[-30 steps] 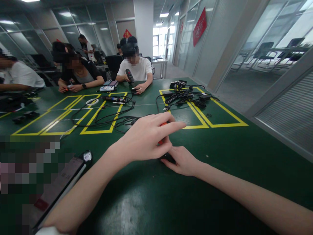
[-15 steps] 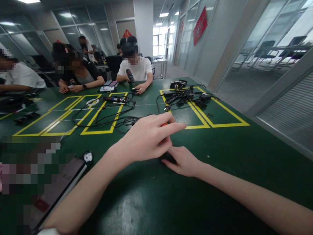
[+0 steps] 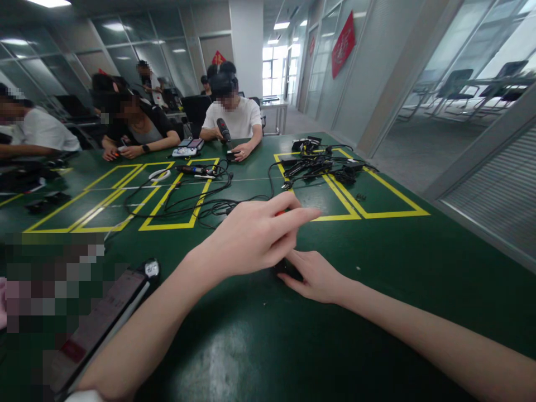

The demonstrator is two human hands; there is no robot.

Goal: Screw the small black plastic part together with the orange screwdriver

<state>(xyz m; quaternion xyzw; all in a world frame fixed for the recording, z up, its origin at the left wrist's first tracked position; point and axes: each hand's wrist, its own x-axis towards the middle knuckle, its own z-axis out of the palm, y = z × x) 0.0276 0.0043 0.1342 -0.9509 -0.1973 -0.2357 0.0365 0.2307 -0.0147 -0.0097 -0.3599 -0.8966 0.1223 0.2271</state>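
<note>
My left hand is above the black object, its fingers curled around a red-orange object. Only a sliver of that object shows between the fingers; its shape is hidden. Below, on the green table, my right hand grips a small black object between thumb and fingers. Both hands meet here, and my left hand covers the far side of the black object. Whether the red-orange object touches the black one cannot be seen.
A phone-like device lies by my left forearm. Black cables and a heap of black gear lie across yellow tape frames. Opposite, a person in white holds a power driver. Other people sit at left.
The fingers of my left hand have shifted slightly, and less of the red-orange object shows between them. My right hand and the black object stay in nearly the same place.
</note>
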